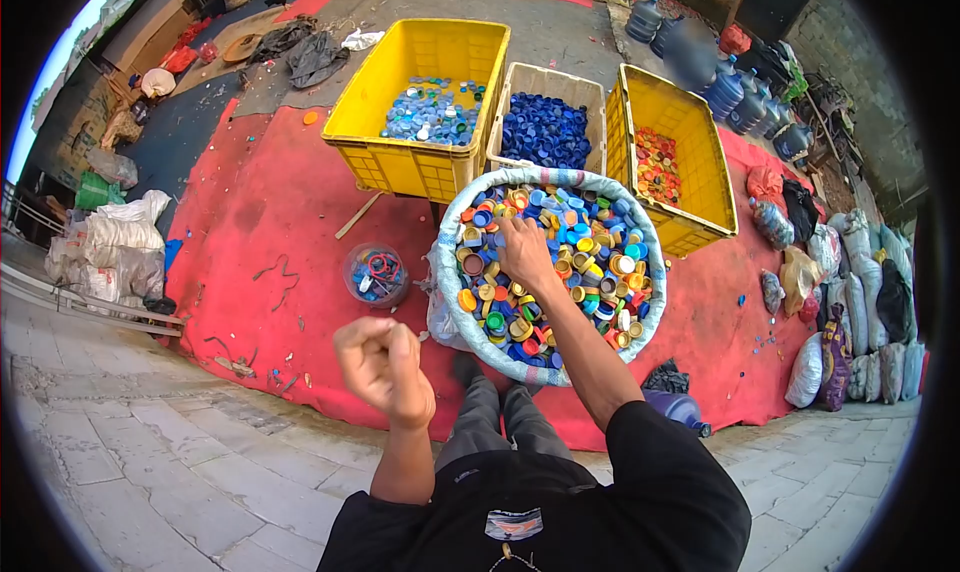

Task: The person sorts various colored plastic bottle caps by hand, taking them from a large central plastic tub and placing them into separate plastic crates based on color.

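Observation:
In front of my legs stands a large round sack with a rolled light-blue rim (pixel 448 282), heaped with mixed-colour plastic bottle caps (pixel 600 262). My right hand (pixel 525 254) reaches over its left part, fingers bent down among the caps; whatever they pinch is hidden. Left of the sack, my left hand (pixel 385 367) is raised with its fingers curled closed, and its contents cannot be seen. Behind the sack, a yellow crate (pixel 400 167) contains light-blue and clear caps, a white crate (pixel 494 122) dark-blue ones, and another yellow crate (pixel 690 227) red and orange ones.
A small clear tub (pixel 376 276) of odds and ends sits on the red ground sheet (pixel 260 242) left of the sack. Large blue water bottles (pixel 725 97) line the back right. Filled sacks (pixel 805 367) lie at right, more bags (pixel 115 247) at left.

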The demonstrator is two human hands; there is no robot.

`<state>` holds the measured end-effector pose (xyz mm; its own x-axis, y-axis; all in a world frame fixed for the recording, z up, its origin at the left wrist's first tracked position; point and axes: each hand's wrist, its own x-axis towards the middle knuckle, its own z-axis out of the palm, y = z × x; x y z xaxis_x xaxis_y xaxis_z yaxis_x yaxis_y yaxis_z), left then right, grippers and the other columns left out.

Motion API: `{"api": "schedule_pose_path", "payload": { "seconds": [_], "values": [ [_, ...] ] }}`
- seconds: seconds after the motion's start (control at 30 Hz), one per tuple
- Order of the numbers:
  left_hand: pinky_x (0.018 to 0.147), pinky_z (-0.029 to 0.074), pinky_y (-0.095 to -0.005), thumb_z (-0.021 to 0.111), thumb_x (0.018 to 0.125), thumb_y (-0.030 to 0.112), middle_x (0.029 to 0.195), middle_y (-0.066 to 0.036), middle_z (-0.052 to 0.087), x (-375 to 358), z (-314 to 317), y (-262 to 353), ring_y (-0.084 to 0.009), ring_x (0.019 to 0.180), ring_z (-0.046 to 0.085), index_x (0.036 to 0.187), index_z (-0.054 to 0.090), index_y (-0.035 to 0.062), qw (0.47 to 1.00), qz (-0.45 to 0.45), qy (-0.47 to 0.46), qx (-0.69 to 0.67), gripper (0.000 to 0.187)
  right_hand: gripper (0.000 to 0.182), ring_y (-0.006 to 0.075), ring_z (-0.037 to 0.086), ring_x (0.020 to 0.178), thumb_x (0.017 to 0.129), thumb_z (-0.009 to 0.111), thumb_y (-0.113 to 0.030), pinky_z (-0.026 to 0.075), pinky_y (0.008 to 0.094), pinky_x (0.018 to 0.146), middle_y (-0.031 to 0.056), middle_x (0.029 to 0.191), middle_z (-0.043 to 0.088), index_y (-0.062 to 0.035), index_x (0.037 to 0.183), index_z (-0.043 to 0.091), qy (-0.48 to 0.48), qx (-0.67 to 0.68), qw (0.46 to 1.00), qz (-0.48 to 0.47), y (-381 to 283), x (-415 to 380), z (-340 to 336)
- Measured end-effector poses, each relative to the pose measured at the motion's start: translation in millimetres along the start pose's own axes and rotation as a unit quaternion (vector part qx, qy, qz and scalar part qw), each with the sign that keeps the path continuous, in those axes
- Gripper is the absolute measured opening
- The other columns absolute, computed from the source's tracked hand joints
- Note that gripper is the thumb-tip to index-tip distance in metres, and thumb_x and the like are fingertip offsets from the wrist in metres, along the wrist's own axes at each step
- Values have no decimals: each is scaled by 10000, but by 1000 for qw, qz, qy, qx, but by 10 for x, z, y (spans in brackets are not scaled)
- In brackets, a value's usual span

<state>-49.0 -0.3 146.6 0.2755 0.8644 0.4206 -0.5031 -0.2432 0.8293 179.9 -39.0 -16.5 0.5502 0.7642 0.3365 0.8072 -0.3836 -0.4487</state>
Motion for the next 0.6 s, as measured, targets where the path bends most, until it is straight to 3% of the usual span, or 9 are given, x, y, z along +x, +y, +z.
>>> {"api": "schedule_pose_path", "payload": {
  "seconds": [0.07,0.17,0.23,0.3,0.37,0.43,0.6],
  "values": [
    [519,331,-213,594,913,52,701,22,474,21,-40,-529,-38,570,396,1046,500,30,994,-90,-11,58,165,491,350,594,895,724,732,-121,477,441,786,186,972,634,-15,1175,570,44,86,995,20,-7,-116,-86],
    [590,369,-186,674,883,128,726,25,543,32,-126,-1163,-26,639,453,1040,528,18,968,-168,-59,179,242,458,323,629,857,774,699,-151,501,399,791,185,1012,645,2,1187,577,20,249,957,147,-158,-354,-401],
    [671,434,-263,698,846,137,743,-28,606,51,-133,-1444,-122,658,537,1046,542,5,949,-178,-75,251,286,450,174,622,859,831,670,-180,509,311,754,104,997,646,-14,1237,569,-39,349,905,241,-159,-564,-572],
    [715,461,-333,702,829,134,761,-66,635,73,-192,-1845,-202,667,579,1056,540,-2,930,-147,-106,319,311,391,143,579,827,873,626,-183,482,287,728,61,955,613,-21,1223,563,-21,531,794,295,-133,-822,-683],
    [744,466,-379,710,821,175,784,-88,661,109,-111,-1962,-256,776,607,1099,530,-3,892,-113,-146,413,376,326,178,560,837,854,553,-171,470,319,752,57,959,557,-38,1151,564,19,753,583,303,-12,-1120,-656],
    [820,440,-466,711,806,224,815,-101,671,139,-24,-2084,-351,852,597,1092,539,9,863,-89,-166,469,396,247,211,576,876,847,562,-217,477,356,772,95,953,605,-50,1026,594,57,830,459,310,-66,-1314,-779],
    [799,439,-476,743,776,354,977,-150,671,148,201,-2231,-356,904,597,1074,541,16,770,-65,-196,604,494,215,238,582,874,851,580,-257,484,374,769,124,985,615,-60,936,599,116,838,399,355,-73,-1718,-836]
  ]
}}
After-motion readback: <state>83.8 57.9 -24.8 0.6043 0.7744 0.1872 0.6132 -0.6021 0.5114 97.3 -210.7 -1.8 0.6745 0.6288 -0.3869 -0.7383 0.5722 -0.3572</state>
